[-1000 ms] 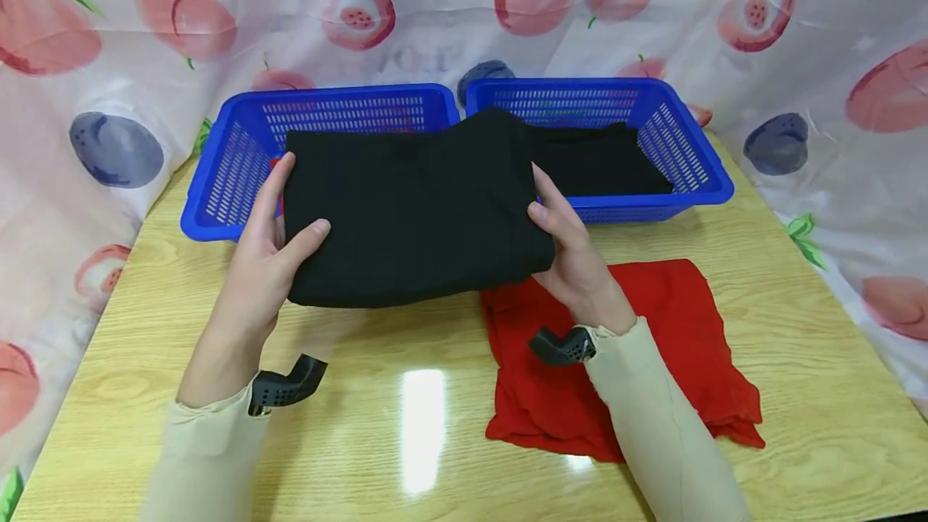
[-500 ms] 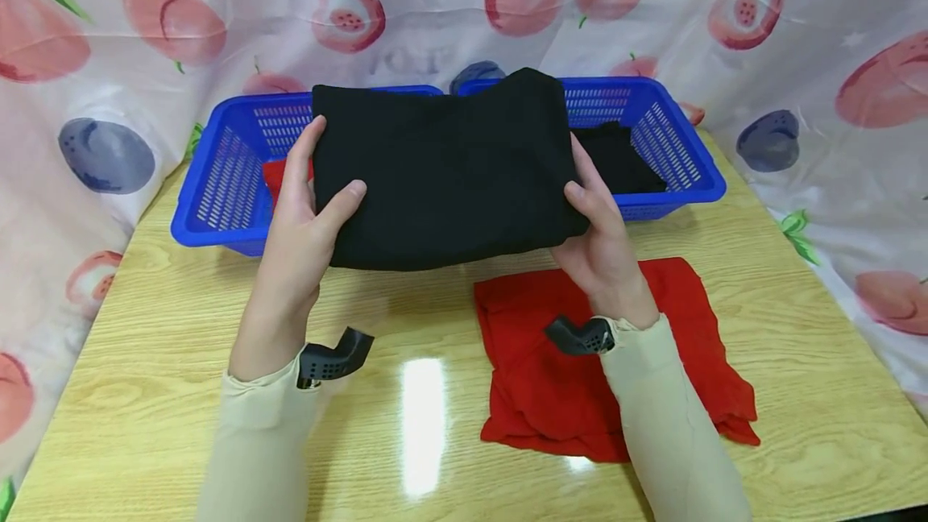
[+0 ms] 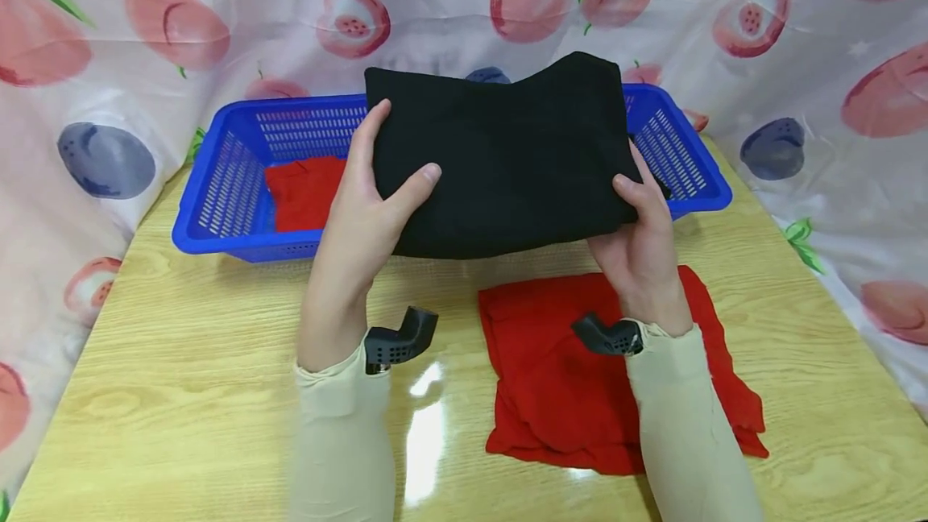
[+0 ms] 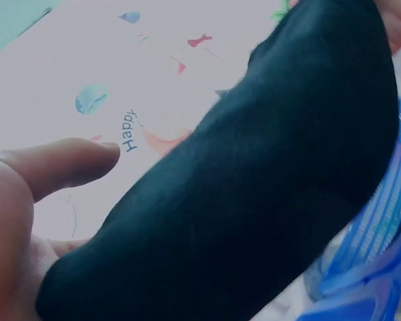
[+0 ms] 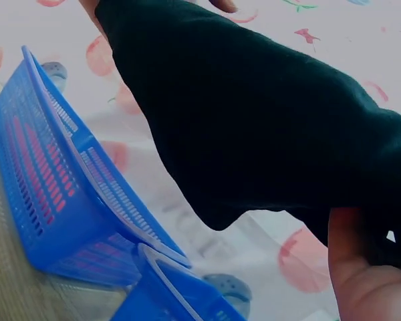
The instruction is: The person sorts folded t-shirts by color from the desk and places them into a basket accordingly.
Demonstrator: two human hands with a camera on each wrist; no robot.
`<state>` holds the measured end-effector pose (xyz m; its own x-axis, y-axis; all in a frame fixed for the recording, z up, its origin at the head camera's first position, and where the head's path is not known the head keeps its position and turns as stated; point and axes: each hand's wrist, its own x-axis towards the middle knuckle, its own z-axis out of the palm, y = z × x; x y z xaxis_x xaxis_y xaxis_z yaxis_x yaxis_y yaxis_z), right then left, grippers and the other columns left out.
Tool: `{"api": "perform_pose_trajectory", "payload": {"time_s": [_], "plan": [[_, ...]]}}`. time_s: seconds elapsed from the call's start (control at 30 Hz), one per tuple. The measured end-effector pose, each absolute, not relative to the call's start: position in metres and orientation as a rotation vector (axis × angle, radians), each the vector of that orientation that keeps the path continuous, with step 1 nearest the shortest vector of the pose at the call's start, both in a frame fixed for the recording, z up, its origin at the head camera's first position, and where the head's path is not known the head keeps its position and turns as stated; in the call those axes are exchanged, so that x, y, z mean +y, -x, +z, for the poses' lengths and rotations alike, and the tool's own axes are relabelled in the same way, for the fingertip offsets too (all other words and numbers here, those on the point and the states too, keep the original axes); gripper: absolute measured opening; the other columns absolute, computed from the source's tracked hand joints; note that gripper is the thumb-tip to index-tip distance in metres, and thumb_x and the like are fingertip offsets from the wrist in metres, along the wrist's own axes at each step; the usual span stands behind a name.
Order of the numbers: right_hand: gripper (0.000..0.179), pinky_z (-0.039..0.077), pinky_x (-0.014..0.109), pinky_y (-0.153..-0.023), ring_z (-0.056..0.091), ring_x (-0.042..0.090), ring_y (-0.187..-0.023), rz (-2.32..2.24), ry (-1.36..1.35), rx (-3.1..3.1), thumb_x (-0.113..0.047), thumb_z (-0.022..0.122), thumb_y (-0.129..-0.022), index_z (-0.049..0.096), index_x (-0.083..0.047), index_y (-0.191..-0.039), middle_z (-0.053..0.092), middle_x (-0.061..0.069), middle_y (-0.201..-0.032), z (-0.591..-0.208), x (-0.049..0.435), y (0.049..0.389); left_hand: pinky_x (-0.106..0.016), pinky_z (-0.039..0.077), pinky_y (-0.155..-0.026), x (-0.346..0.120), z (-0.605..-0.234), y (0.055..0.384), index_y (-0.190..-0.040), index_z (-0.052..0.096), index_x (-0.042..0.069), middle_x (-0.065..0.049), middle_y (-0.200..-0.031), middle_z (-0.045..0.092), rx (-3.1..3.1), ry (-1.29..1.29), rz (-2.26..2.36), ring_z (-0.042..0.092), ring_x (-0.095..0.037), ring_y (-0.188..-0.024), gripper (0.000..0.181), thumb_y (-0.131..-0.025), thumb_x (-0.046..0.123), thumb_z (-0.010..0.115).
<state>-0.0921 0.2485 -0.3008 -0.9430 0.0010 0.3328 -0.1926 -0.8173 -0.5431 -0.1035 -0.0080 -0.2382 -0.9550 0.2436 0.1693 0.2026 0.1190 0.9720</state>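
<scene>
A folded black cloth (image 3: 500,167), soft and rectangular, is held up in front of the baskets by both hands. My left hand (image 3: 355,216) grips its left edge, thumb on the near face. At the right edge my right hand (image 3: 641,244) holds it with the thumb in front and the other fingers behind. The upper right corner rises higher than the left. In the left wrist view the black cloth (image 4: 240,174) spans diagonally past the left thumb. The right wrist view shows the lower side of the black cloth (image 5: 240,120), with the right hand (image 5: 367,274) beneath it.
A blue basket (image 3: 225,192) with a red folded cloth (image 3: 304,192) stands at the back left. Another blue basket (image 3: 685,159), largely hidden by the black cloth, stands right of it. A red cloth (image 3: 551,369) lies spread on the wooden table (image 3: 181,369) under the right forearm.
Both hands have carried the black cloth right and up, from before the left basket toward the right one. More of the red cloth in the left basket shows now.
</scene>
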Motion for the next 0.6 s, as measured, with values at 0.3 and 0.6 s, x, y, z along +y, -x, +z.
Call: {"api": "perform_pose_trajectory", "payload": {"time_s": [0.3,0.6], "plan": [[0.056,0.027,0.042,-0.102,0.025,0.029,-0.13,2.832,-0.521,-0.668,0.006,0.04,-0.087,0.032,-0.014,-0.139,0.027,0.011,-0.143,-0.296,0.253,0.097,-0.044,0.02,-0.104,0.009,-0.238,0.107,-0.142,0.02,0.025,0.01,-0.145,0.015,2.405,-0.47,1.984,0.016,-0.007,-0.13,0.065,-0.087,0.026,0.054],[0.045,0.027,0.04,-0.102,0.03,0.027,-0.128,2.854,-0.456,-0.717,-0.002,0.034,-0.092,0.035,-0.007,-0.136,0.031,0.011,-0.141,-0.291,0.263,0.104,-0.041,0.022,-0.104,0.019,-0.241,0.107,-0.142,0.018,0.024,0.01,-0.145,0.015,2.374,-0.545,2.075,0.019,-0.005,-0.128,0.065,-0.087,0.023,0.053]]}}
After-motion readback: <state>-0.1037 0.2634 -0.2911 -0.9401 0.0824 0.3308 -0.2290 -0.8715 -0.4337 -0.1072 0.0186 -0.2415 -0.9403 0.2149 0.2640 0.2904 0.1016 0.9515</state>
